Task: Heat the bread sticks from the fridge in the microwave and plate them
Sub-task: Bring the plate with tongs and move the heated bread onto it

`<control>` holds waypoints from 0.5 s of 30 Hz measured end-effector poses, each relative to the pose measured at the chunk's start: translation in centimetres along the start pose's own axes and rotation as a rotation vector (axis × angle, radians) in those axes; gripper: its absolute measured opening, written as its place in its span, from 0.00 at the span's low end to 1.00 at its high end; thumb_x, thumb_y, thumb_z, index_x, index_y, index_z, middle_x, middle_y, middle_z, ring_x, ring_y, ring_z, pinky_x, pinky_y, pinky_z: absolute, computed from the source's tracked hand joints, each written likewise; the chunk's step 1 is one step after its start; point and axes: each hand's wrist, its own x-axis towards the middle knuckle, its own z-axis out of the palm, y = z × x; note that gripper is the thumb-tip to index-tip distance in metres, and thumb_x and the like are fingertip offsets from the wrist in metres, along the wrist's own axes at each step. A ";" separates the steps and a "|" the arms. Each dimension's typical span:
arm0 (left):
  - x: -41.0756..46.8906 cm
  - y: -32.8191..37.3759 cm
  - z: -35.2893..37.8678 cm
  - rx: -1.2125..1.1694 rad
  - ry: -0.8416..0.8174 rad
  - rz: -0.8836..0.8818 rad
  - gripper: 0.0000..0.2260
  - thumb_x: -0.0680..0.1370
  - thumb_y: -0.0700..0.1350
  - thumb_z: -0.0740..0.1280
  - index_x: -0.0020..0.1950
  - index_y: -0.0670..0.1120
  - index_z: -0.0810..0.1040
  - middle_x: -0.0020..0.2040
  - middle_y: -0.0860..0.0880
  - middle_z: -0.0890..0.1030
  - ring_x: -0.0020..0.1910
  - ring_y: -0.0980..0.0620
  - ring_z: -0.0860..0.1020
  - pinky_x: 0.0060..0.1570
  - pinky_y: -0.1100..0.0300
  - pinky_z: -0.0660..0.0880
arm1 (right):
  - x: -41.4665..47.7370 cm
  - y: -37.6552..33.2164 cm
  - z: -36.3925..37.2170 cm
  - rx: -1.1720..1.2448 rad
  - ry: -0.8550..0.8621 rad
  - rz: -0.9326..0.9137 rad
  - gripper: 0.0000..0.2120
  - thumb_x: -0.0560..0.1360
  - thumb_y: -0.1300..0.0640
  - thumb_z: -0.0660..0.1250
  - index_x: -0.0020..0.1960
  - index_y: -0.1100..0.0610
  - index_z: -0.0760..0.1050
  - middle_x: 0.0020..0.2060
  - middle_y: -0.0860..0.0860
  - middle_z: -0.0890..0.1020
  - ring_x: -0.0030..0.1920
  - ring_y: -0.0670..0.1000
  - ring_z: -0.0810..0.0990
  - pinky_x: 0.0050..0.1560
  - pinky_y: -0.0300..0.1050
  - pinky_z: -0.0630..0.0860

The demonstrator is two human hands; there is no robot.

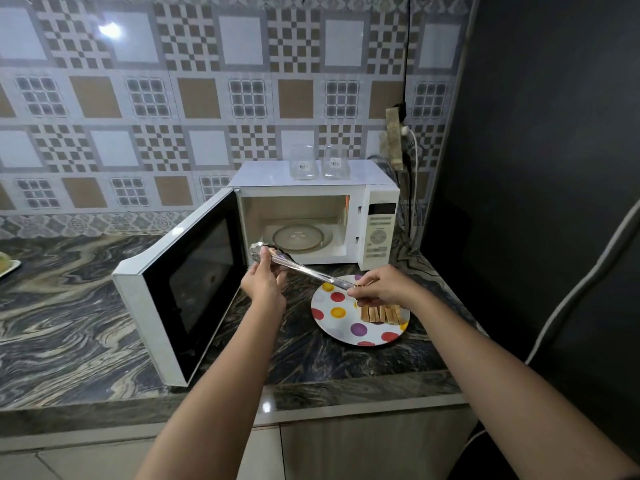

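Observation:
A white microwave [377,206] stands on the counter with its door [180,289] swung wide open to the left; only the glass turntable [301,237] shows inside. In front of it sits a white plate with coloured dots [332,320], and several brown bread sticks [381,313] lie side by side on its right part. Metal tongs [304,270] stretch from the microwave's mouth toward the plate. My left hand [265,282] grips them near their far end. My right hand [384,287] pinches the other end just above the bread sticks.
Two clear glasses [318,162] stand on top of the microwave. A wall socket with cables [398,133] is behind it at the right. A dark fridge [554,168] closes off the right side. A plate edge [8,268] shows at far left on the marbled counter [69,306].

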 end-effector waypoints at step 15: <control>0.3 -2.9 1.5 0.180 -0.166 -0.067 0.13 0.74 0.44 0.71 0.51 0.36 0.79 0.47 0.41 0.81 0.44 0.49 0.80 0.41 0.58 0.80 | 1.5 -1.5 2.7 -0.248 -0.046 -0.119 0.11 0.75 0.54 0.67 0.53 0.60 0.79 0.46 0.56 0.84 0.46 0.51 0.83 0.51 0.47 0.78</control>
